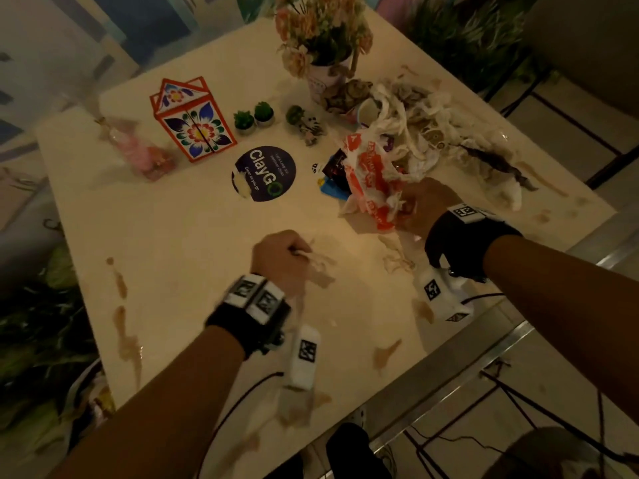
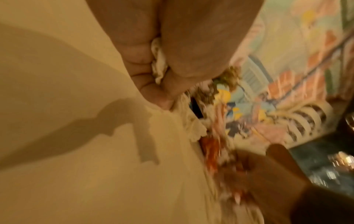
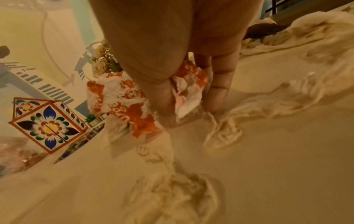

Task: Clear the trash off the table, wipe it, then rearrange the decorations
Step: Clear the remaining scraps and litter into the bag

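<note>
On the cream table [image 1: 179, 236], my left hand [image 1: 280, 257] is curled into a fist around a crumpled tissue [image 2: 158, 60], a strip of which trails onto the table [image 1: 320, 267]. My right hand [image 1: 418, 209] grips a crumpled orange-and-white wrapper [image 1: 370, 178] [image 3: 126, 100] at the near edge of a trash pile [image 1: 422, 133] of tissues, wrappers and a paper cup. More wet tissue [image 3: 172, 186] lies on the table just below the right hand.
Decorations stand at the far side: a floral box [image 1: 193, 122], two small potted plants [image 1: 254, 117], a figurine [image 1: 307, 127], a flower vase [image 1: 325, 39], a pink wrapped item [image 1: 138, 150]. A round dark sticker [image 1: 264, 172] is mid-table. Brown smears [image 1: 128, 337] streak the near left.
</note>
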A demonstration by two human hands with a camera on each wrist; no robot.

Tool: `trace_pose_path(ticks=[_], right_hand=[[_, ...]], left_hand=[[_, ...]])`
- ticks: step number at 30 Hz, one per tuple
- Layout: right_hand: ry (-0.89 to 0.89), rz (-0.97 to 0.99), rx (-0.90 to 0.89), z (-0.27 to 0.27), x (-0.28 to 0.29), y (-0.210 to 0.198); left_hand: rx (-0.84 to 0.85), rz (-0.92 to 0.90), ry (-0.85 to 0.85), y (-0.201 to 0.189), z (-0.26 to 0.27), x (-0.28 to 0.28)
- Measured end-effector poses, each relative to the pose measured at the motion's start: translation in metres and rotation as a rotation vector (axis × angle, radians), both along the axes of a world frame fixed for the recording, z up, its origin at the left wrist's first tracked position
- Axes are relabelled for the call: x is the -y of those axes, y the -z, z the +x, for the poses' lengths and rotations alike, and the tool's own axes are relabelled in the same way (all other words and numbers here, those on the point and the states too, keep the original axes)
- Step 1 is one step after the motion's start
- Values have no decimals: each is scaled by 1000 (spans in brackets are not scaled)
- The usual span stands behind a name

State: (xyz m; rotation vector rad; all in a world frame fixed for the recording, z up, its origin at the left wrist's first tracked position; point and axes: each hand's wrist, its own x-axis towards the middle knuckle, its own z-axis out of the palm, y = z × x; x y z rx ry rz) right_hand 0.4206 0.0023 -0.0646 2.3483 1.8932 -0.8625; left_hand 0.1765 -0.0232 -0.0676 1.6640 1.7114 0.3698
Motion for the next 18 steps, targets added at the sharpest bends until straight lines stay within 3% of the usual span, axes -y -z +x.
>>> trace_pose_path(ticks=[6,8,12,18], right_hand=[[154,194,-113,-1,18,-8],[80,114,-93,-8,31,-12],[-114,-55,115,-25,53,-5],[-56,36,-27,-34,41,8]], left_hand=[[87,-24,-20,-12,-21,-3],[81,-16,4,-11,-17,1],[62,-30,36,-9,-10,7],[75,-35,51,-10,-12,10]])
